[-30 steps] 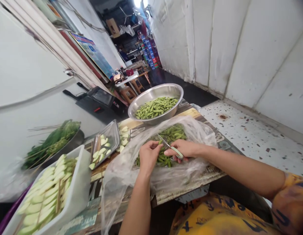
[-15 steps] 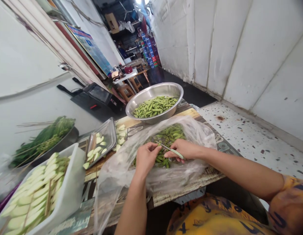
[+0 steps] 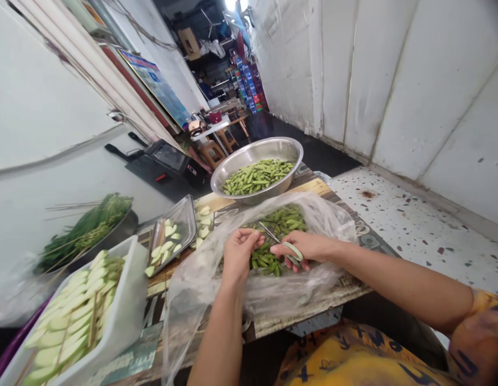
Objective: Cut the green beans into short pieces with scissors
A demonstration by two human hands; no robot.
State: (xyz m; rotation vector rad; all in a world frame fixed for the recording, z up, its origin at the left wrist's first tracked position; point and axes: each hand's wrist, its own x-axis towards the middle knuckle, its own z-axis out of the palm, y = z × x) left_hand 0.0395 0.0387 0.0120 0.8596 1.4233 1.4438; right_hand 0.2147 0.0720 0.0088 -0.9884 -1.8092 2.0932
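Observation:
Over an opened clear plastic bag (image 3: 192,279), my left hand (image 3: 239,251) has its thumb and fingertips pinched together. Whatever is between them is too small or hidden to make out. My right hand (image 3: 303,246) grips a pair of scissors (image 3: 292,252) by its pale green handles. The blades point up and left, close to the left fingertips, and look slightly parted. Green soybean pods (image 3: 267,261) lie in the bag beneath both hands. Just beyond the bag stands a steel basin (image 3: 269,194) holding many green pods (image 3: 257,176).
On the left, a white plastic tub (image 3: 130,300) holds sliced pale vegetable on skewers. Behind it are a dark bowl of leafy greens (image 3: 92,225) and a metal tray (image 3: 189,214) with more slices. The wooden table's (image 3: 273,321) front edge is near me.
The scissors have swung to point more upward, and their blades have moved away from the left fingertips. My left hand has shifted slightly. The view has moved a little.

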